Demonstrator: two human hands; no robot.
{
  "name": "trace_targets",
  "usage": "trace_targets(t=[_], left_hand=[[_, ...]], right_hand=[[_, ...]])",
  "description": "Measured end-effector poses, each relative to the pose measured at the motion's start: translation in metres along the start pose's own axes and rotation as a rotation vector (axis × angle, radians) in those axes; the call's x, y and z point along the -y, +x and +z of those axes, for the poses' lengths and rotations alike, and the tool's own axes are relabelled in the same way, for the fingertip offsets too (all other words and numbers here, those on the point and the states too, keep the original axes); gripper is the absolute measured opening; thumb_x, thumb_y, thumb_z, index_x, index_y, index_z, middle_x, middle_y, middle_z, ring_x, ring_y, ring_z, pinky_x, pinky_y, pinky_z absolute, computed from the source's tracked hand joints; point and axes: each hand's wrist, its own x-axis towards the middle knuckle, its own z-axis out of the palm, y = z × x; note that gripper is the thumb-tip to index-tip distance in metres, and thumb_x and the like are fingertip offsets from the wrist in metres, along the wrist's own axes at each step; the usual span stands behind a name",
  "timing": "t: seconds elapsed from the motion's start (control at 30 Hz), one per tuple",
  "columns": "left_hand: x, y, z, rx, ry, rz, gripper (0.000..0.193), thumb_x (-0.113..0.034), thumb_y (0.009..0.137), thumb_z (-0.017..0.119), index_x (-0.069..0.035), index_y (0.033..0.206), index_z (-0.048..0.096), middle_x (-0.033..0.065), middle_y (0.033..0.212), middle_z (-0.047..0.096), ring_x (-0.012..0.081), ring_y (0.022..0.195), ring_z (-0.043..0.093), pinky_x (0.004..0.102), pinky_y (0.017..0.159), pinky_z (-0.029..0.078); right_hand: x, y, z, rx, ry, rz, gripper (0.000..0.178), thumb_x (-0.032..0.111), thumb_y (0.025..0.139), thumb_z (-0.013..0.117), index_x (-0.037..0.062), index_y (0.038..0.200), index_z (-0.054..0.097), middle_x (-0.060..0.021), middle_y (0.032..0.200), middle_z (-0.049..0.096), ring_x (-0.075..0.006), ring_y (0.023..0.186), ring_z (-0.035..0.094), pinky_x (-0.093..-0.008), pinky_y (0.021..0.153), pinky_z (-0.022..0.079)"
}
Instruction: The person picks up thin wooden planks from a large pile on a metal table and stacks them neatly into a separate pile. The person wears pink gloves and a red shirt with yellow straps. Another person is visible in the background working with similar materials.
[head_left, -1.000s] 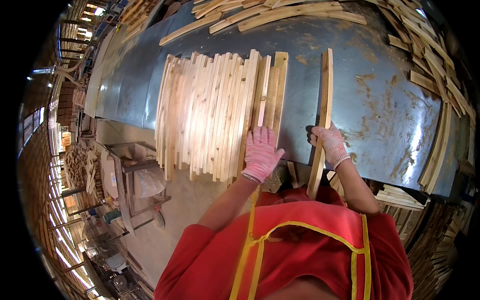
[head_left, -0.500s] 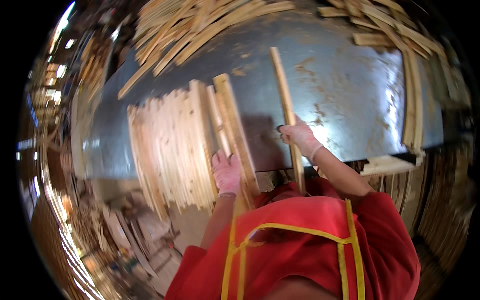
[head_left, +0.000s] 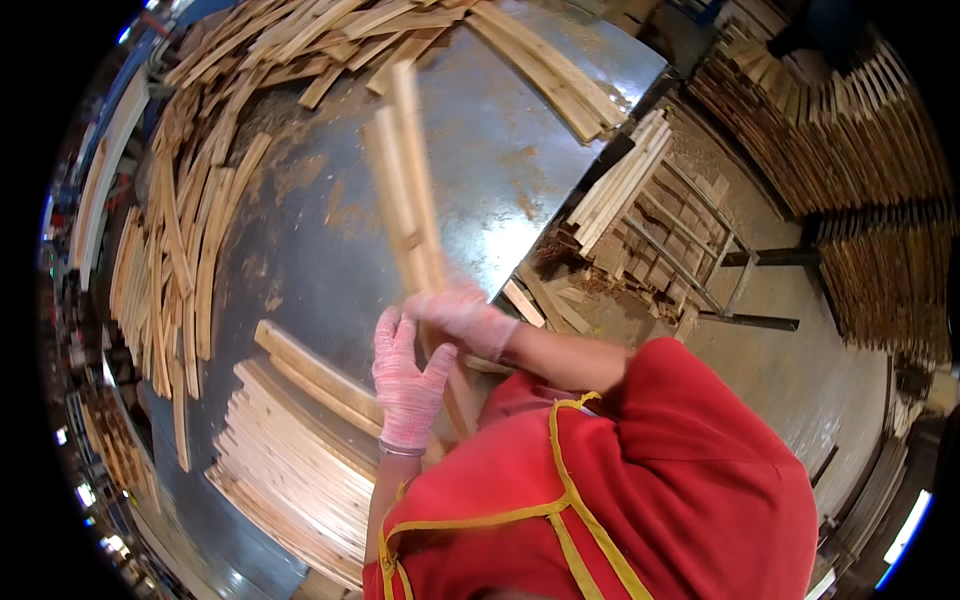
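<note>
My right hand [head_left: 462,318], in a pink glove, grips the lower part of two long wooden slats [head_left: 405,190] that stand up, blurred, over the grey metal table [head_left: 500,140]. In a matching pink glove, my left hand [head_left: 405,375] is just below and to the left, fingers spread, touching the slats near their lower end. A neat row of slats [head_left: 290,450] lies on the table at the lower left of both hands.
Loose slats are heaped along the table's far edge [head_left: 330,30] and left side [head_left: 170,260]. Right of the table stand a metal rack with stacked slats [head_left: 640,210] and tall piles of slats [head_left: 860,170] on the concrete floor [head_left: 800,380].
The view has swung right, shifting the slat row to the lower left. My right hand has lifted its slat toward the middle, and my left hand has left the row and come beside it.
</note>
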Motion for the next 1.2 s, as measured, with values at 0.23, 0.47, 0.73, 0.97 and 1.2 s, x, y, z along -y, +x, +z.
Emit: trace_targets(t=[0.23,0.47,0.73,0.97,1.2], left_hand=[[0.038,0.013,-0.002,-0.102,0.085,-0.098,0.055,-0.007,0.091,0.075,0.004,0.143,0.061,0.0226,0.158,0.047,0.0362,0.142,0.051,0.044,0.117,0.044],[0.098,0.001,-0.019,-0.137,0.115,-0.339,0.051,0.0,0.09,0.071,0.002,0.14,0.063,0.0217,0.154,0.053,0.0337,0.141,0.053,0.0408,0.116,0.045],[0.098,-0.027,-0.013,-0.167,0.606,-0.544,0.077,-0.032,0.083,0.083,-0.009,0.151,0.054,0.02,0.155,0.05,0.0404,0.144,0.046,0.051,0.121,0.037],[0.085,-0.084,-0.004,-0.137,0.607,-0.987,0.104,-0.045,0.077,0.083,-0.013,0.163,0.034,0.0144,0.167,0.031,0.0407,0.149,0.04,0.0533,0.119,0.039],[0.094,-0.135,-0.039,-0.171,0.482,-1.003,0.082,-0.026,0.086,0.071,-0.013,0.16,0.039,0.0122,0.165,0.036,0.0352,0.129,0.058,0.0468,0.109,0.049]], right_hand=[[0.002,-0.01,-0.235,-0.861,0.487,-0.109,0.06,0.003,0.073,0.082,0.0,0.124,0.051,-0.0173,0.108,0.065,-0.0333,0.099,0.069,-0.0486,0.085,0.067],[-0.111,0.032,-0.521,-0.982,-1.157,0.522,0.034,0.028,0.098,0.066,-0.0009,0.116,0.072,-0.0188,0.104,0.076,-0.0313,0.092,0.071,-0.0426,0.077,0.056],[-0.108,0.096,-0.498,-0.848,0.117,0.219,0.047,0.038,0.104,0.068,-0.002,0.128,0.067,-0.0105,0.109,0.067,-0.0222,0.096,0.065,-0.0353,0.075,0.055],[-0.083,0.037,-0.381,-0.308,-0.276,0.557,0.019,0.022,0.105,0.065,0.0038,0.105,0.07,-0.0037,0.085,0.068,-0.0124,0.062,0.053,-0.0275,0.055,0.045],[-0.029,0.027,-0.011,0.706,-0.655,0.46,0.052,0.01,0.102,0.064,-0.0072,0.15,0.054,-0.0138,0.138,0.069,-0.0102,0.096,0.062,-0.0237,0.087,0.05]])
